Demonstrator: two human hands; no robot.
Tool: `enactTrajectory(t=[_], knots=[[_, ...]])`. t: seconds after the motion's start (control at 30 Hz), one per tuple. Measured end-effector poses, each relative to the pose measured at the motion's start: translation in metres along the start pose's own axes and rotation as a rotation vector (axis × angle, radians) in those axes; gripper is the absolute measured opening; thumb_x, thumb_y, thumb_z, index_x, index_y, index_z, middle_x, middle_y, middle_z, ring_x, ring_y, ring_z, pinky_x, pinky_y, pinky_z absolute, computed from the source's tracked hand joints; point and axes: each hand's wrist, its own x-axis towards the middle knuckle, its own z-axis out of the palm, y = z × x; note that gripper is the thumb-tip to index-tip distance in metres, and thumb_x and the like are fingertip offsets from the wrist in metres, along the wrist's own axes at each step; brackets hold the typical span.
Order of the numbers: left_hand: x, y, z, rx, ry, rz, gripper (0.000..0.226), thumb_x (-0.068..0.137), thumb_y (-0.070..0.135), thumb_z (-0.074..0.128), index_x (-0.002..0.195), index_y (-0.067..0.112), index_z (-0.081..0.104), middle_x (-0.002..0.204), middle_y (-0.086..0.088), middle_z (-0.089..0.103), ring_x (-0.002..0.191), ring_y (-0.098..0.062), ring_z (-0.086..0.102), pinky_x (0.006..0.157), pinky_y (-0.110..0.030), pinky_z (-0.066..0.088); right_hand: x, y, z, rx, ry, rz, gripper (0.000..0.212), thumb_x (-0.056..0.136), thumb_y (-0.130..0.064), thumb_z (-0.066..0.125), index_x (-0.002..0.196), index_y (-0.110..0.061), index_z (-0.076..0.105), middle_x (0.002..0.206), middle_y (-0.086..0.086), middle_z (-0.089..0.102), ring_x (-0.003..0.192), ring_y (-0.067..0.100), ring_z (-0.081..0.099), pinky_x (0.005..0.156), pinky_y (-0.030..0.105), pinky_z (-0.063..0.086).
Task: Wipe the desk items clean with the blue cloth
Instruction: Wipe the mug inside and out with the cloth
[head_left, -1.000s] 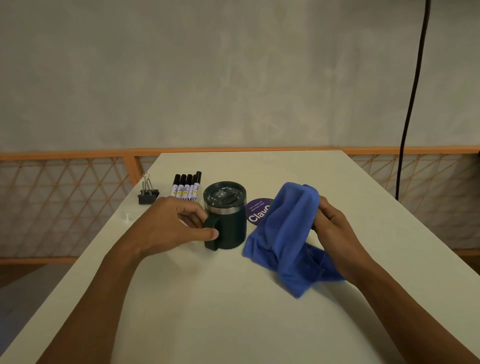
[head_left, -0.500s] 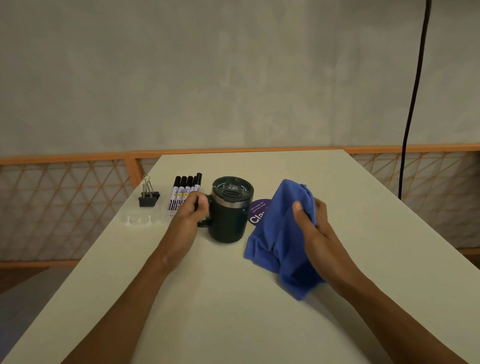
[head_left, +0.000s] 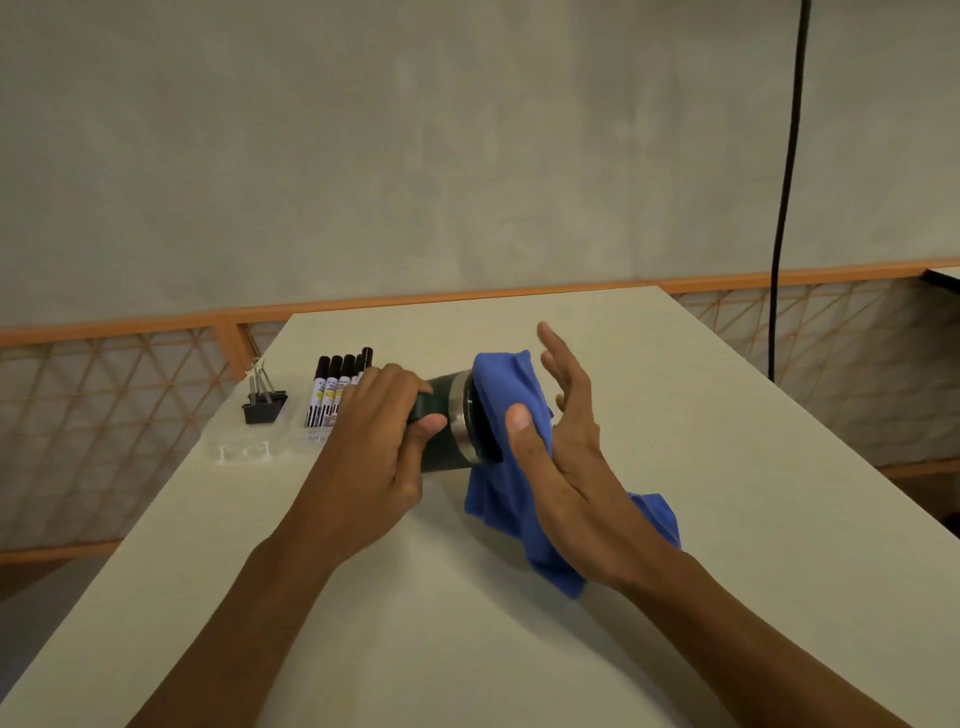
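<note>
Clips (head_left: 264, 402) in black stand at the far left edge of the desk (head_left: 415, 623), with a small clear plastic piece (head_left: 243, 451) lying just in front of them. Beside the clips lies a row of markers (head_left: 332, 389), black caps pointing away from the person.

The left forearm reaches in from the lower left, and the left hand (head_left: 374, 447) is wrapped round the dark green mug (head_left: 445, 456). Its fingers curl over the top of the body and its thumb presses the near side. The mug is held tipped on its side over the middle of the desk, with its steel band and lid turned to the right.

The cloth (head_left: 493, 499) is draped over that lid end, and its lower folds trail down to the desk under the right wrist. The right hand (head_left: 571, 457) comes in from the lower right and stands on edge, palm facing the mug. Its fingers (head_left: 558, 348) are straight and spread, pointing up and away. Its thumb lies flat on the cloth, pressing it against the lid. The hand pushes the cloth without clutching it.

Far right, a black cable (head_left: 784, 182) hangs down the wall.
</note>
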Motion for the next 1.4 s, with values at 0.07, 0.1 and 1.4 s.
enactTrajectory(t=[0.07, 0.1, 1.4], knots=[[0.001, 0.004, 0.003, 0.038, 0.025, 0.048, 0.017, 0.107, 0.027, 0.046, 0.095, 0.015, 0.045, 0.093, 0.008, 0.039, 0.083, -0.014, 0.033, 0.075, -0.028, 0.027, -0.003, -0.001, 0.005, -0.031, -0.029, 0.009, 0.069, 0.108, -0.057, 0.041, 0.163, -0.057, -0.001, 0.168, -0.033, 0.009, 0.155, -0.003, 0.019, 0.125, 0.032, 0.021], [0.001, 0.004, 0.005, 0.043, 0.035, 0.054, 0.017, 0.107, 0.024, 0.047, 0.093, 0.015, 0.044, 0.093, 0.009, 0.038, 0.082, -0.014, 0.032, 0.075, -0.029, 0.025, -0.004, 0.0, 0.007, -0.059, -0.04, 0.007, 0.071, 0.108, -0.056, 0.041, 0.163, -0.056, -0.002, 0.169, -0.032, 0.01, 0.157, 0.0, 0.019, 0.128, 0.038, 0.021], [-0.001, -0.005, -0.012, -0.24, -0.073, -0.069, 0.03, 0.109, 0.046, 0.039, 0.099, 0.021, 0.053, 0.092, 0.007, 0.055, 0.085, -0.022, 0.055, 0.072, -0.026, 0.044, 0.016, 0.009, -0.001, -0.581, 0.201, -0.546, 0.046, 0.113, -0.047, 0.037, 0.104, -0.022, 0.075, 0.173, 0.017, 0.021, 0.163, 0.036, 0.016, 0.125, 0.066, 0.019]])
